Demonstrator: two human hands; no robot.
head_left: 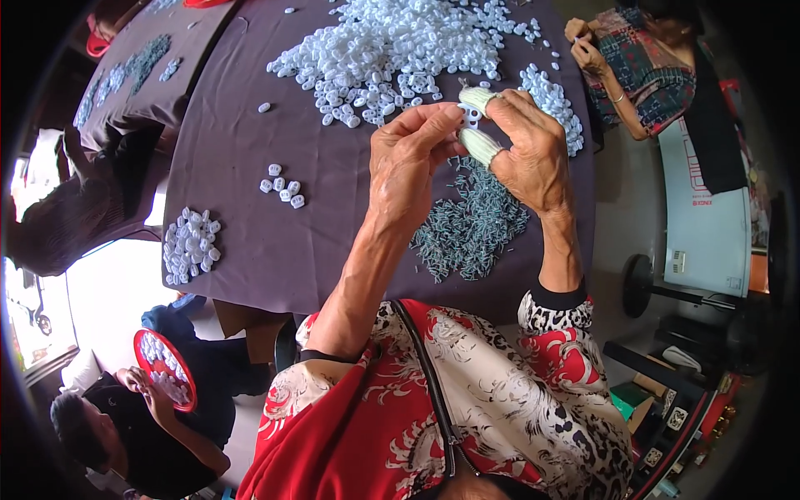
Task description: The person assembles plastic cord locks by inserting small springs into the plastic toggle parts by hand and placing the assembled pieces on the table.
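My left hand [408, 158] and my right hand [533, 154] meet over the table, fingertips together at a small white plastic piece [473, 115] with dark holes. Pale knitted covers [479, 147] wrap my right thumb and forefinger, which close on the piece from the right. My left thumb and fingers pinch it from the left; whether they hold anything smaller is hidden. Just below my hands lies a heap of short grey-green pins [471, 225]. Beyond them spreads a large heap of similar white pieces [383, 54], with a smaller white pile [554, 104] beside my right hand.
A dark cloth covers the table [275, 250]. On its left are a few white pieces [283, 185] and another pile [192, 243]. At lower left a person holds a red tray [192, 392] of white pieces. Another person's hands [590, 52] show at upper right.
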